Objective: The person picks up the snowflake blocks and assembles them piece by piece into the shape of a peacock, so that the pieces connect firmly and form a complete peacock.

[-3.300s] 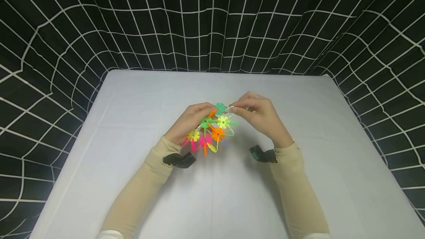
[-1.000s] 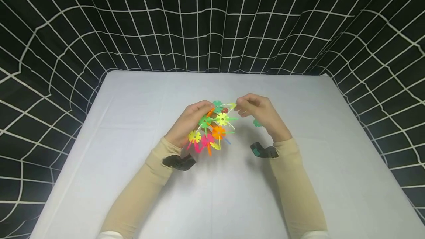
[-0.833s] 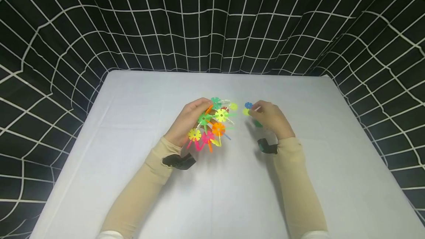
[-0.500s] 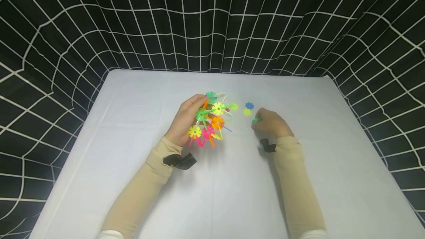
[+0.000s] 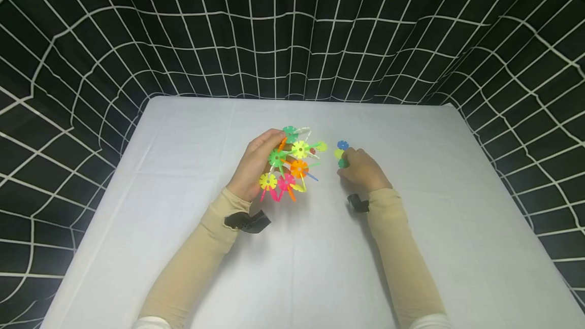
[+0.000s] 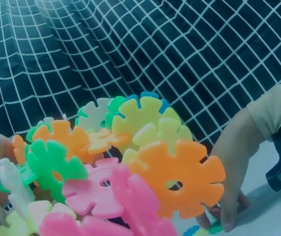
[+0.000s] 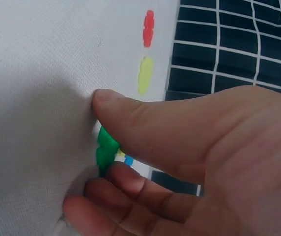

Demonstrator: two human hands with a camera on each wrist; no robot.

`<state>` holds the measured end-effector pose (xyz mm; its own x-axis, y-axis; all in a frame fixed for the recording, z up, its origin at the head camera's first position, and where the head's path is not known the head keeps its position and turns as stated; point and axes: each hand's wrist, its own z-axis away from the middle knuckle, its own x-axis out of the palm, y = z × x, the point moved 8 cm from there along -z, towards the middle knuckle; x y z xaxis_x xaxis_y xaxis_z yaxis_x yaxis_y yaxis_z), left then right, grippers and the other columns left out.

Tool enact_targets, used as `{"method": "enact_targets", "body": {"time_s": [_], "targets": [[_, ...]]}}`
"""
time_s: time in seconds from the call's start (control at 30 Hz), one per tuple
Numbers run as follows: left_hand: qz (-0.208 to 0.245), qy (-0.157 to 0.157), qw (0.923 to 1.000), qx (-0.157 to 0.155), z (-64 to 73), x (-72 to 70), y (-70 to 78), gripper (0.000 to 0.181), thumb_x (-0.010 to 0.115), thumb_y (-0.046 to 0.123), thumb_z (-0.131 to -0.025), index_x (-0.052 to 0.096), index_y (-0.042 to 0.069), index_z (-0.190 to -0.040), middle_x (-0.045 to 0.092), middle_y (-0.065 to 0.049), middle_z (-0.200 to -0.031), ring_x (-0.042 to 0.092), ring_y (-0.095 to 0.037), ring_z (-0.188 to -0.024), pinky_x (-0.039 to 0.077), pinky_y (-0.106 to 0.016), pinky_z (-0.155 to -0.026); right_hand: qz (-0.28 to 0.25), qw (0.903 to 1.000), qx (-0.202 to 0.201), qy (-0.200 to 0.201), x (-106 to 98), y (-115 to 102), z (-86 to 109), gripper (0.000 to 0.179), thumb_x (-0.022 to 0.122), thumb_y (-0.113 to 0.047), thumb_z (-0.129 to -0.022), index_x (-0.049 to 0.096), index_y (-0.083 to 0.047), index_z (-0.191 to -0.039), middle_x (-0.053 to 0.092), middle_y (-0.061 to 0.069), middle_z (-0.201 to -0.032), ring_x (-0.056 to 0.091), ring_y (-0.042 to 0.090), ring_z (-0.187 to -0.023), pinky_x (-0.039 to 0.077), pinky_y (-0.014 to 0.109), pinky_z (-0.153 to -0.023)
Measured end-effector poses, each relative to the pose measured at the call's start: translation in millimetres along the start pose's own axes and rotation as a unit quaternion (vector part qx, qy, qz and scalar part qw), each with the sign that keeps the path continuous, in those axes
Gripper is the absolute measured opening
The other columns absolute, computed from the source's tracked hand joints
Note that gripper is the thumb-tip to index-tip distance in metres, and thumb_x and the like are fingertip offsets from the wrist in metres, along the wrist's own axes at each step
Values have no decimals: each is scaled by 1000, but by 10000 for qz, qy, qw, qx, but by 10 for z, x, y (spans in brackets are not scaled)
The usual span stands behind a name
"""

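My left hand [image 5: 253, 166] holds a cluster of interlocking snowflake discs [image 5: 299, 168] above the table. Orange, pink, green, yellow and white notched discs make it up, and they fill the left wrist view, where an orange disc [image 6: 180, 179] is in front. Part of my left fingers is hidden behind the cluster. My right hand [image 5: 365, 170] is down at the tabletop, with a loose green disc [image 7: 107, 150] between thumb and fingers. Just beyond it lie a yellow disc [image 5: 338, 153] and a blue disc [image 5: 343, 144].
A yellow-green disc [image 7: 145, 74] and a red disc [image 7: 149, 28] lie on the table left of my right hand. White cloth covers the table [image 5: 292, 268]. A black curtain with white grid lines [image 5: 292, 29] hangs behind and at both sides.
My right hand has left the cluster, passed the loose yellow and blue discs, reached the green disc and shifted left with it. My left hand has moved the cluster slightly up and left.
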<state>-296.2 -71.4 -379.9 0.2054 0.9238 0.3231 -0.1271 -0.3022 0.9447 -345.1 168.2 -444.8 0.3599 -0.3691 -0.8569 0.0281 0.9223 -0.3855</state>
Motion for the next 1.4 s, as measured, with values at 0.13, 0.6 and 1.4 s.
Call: {"method": "enact_targets", "body": {"time_s": [0.13,0.6,1.4], "targets": [[-10,71,10000,3,16,-17,16,18,55,31,-103,63,15,-102,62,2,-99,61,-13,-91,55,-26,-82,-80,10000,2,-1,3,13,-39,49,60,-19,-96,50,-4,-141,53,23,-141,47,44,-136,37,61,-116],[24,20,10000,39,-8,10,52,19,55,32,-103,63,15,-104,60,1,-102,59,-15,-98,54,-27,-88,-7,9999,70,-114,-39,89,-60,42,62,-25,-96,57,-2,-132,58,22,-133,52,42,-128,41,62,-111],[-143,-237,9996,-110,-1,45,-55,19,55,31,-103,63,15,-102,63,2,-95,60,-13,-86,54,-27,-78,-932,9928,-703,-276,-121,-67,1,36,61,-18,-96,58,-6,-130,64,17,-117,64,26,-93,54,42,-85]]}}
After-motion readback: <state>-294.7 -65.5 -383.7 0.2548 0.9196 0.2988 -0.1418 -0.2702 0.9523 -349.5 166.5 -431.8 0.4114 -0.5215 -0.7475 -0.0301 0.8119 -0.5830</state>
